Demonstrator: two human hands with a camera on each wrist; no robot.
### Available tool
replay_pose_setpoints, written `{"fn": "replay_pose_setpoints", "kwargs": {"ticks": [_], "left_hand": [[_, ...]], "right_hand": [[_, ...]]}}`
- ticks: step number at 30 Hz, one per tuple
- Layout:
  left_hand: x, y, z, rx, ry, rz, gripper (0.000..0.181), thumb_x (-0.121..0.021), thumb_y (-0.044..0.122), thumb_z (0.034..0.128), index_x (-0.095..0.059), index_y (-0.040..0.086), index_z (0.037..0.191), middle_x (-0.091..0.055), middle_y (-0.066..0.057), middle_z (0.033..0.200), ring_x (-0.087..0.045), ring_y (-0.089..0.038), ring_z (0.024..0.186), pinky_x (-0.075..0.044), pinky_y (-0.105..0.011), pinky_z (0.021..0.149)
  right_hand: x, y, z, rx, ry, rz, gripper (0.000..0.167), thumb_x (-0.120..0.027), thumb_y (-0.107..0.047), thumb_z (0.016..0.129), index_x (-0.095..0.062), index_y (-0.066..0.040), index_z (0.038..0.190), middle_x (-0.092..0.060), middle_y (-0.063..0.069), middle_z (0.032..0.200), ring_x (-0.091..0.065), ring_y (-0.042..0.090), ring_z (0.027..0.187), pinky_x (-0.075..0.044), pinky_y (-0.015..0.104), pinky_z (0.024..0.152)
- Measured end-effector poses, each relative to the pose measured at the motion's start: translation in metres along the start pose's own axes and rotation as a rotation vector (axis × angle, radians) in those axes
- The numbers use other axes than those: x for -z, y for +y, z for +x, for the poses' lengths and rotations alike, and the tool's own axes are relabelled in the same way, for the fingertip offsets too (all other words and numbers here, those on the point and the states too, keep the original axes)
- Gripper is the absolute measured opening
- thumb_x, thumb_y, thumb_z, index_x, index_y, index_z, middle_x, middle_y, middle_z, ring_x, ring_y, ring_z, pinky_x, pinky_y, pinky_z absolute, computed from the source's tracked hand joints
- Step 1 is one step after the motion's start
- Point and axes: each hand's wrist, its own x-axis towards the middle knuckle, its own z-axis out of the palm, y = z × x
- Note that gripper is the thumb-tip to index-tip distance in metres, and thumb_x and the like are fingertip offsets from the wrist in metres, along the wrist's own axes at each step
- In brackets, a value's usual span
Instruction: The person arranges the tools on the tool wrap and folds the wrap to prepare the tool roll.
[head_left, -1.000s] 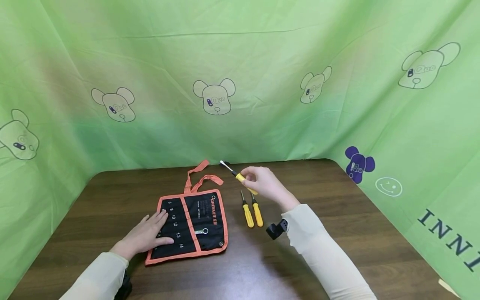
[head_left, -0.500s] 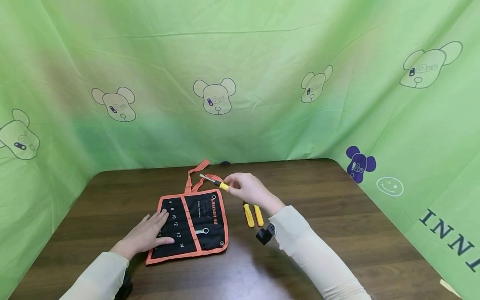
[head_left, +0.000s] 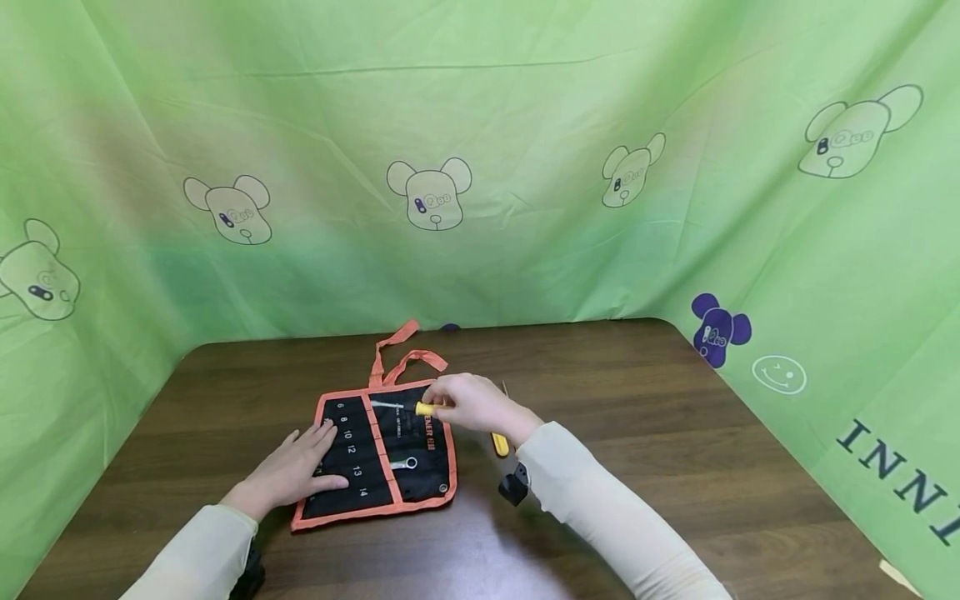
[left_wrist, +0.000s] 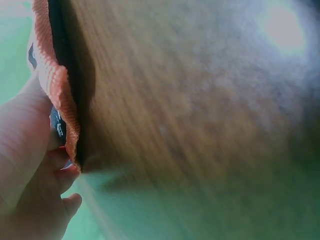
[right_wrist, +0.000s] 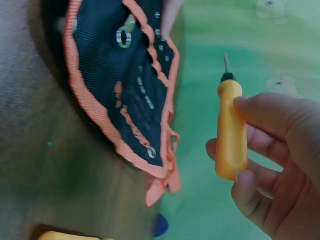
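My right hand holds a yellow-handled screwdriver between thumb and fingers. In the head view its shaft points left over the upper right part of a black tool pouch with orange edging, near the orange pocket strip. Whether its tip is inside a pocket I cannot tell. Flat on the pouch's left side rests my left hand, fingers spread beside the printed size numbers. Lower in the pouch, a ring-ended wrench pokes out of a pocket. Beneath my right wrist lies another yellow screwdriver, mostly hidden.
Two orange tie straps trail from the pouch's far edge. Everything lies on a dark brown wooden table, and a green printed curtain hangs behind and at both sides.
My right hand has carried the screwdriver left and down, from above the table to over the pouch. Its wrist now covers most of the screwdrivers on the table. My left hand has stayed put.
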Motion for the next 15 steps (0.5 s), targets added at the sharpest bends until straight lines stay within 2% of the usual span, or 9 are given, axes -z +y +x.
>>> {"fn": "replay_pose_setpoints", "kwargs": {"ticks": [5,9,15], "left_hand": [[0.0,0.0,0.0,-0.001,0.004,0.001,0.089,-0.058,0.056,0.0811,-0.036,-0.01,0.135,-0.031,-0.029,0.14,-0.025,-0.042,0.13,-0.018,-0.058,0.102],[-0.001,0.001,-0.001,-0.002,0.007,0.003,0.088,-0.059,0.056,0.0812,-0.036,-0.01,0.135,-0.031,-0.029,0.14,-0.026,-0.042,0.13,-0.018,-0.058,0.102],[-0.001,0.0,-0.001,-0.002,0.007,0.007,0.089,-0.058,0.056,0.081,-0.036,-0.01,0.135,-0.031,-0.029,0.14,-0.025,-0.042,0.13,-0.018,-0.058,0.102]], "right_hand": [[-0.011,0.001,0.0,0.035,-0.052,-0.03,0.009,-0.068,-0.015,0.084,-0.071,-0.016,0.092,-0.06,-0.011,0.082,-0.052,0.003,0.067,-0.043,0.02,0.058],[-0.017,0.003,-0.001,0.033,-0.079,-0.048,0.007,-0.068,-0.016,0.084,-0.071,-0.018,0.089,-0.059,-0.013,0.078,-0.051,0.002,0.065,-0.042,0.021,0.058],[-0.022,0.007,-0.004,0.014,-0.1,-0.063,0.008,-0.069,-0.015,0.083,-0.072,-0.018,0.09,-0.063,-0.012,0.082,-0.052,0.004,0.068,-0.043,0.022,0.06]]}}
